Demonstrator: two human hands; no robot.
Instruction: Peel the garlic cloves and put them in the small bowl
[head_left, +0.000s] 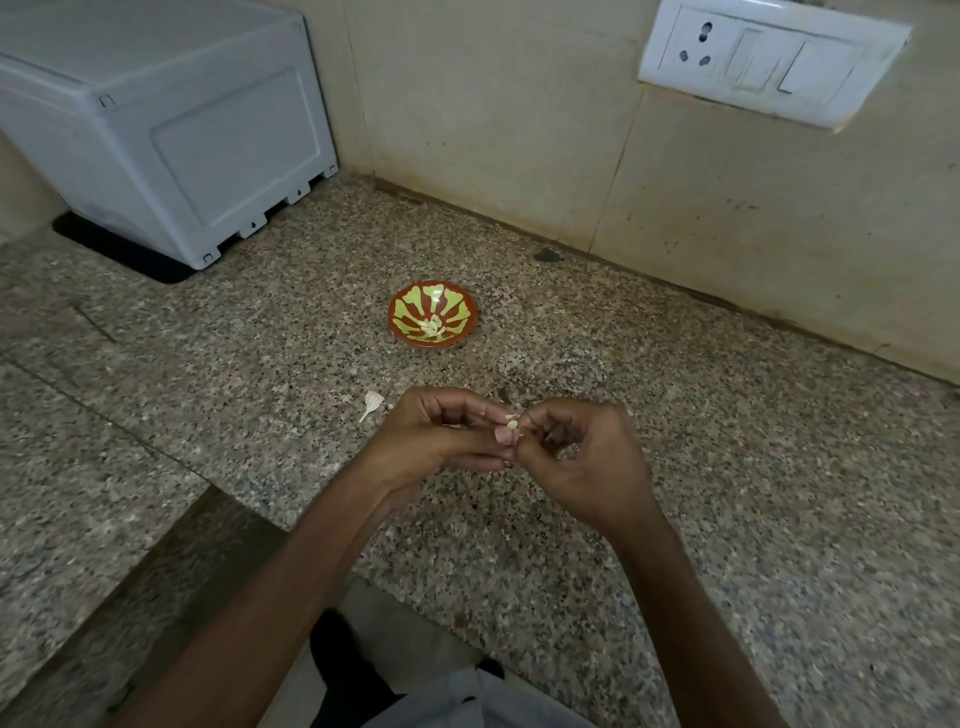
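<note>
A small red bowl (400, 318) with a yellow-green pattern stands on the granite counter, with several pale peeled garlic cloves (431, 326) at its bottom. Nearer to me, my left hand (431, 441) and my right hand (576, 457) meet above the counter. Between their fingertips they pinch one small garlic clove (512, 424), mostly hidden by the fingers. A pale garlic stem with its base (371, 402) lies on the counter just left of my left hand.
A grey-white plastic box (171, 130) stands at the back left on a dark mat. A tiled wall with a white socket and switch plate (769, 57) runs behind the bowl. The counter's front edge (291, 530) steps down at lower left. Skin scraps dot the granite.
</note>
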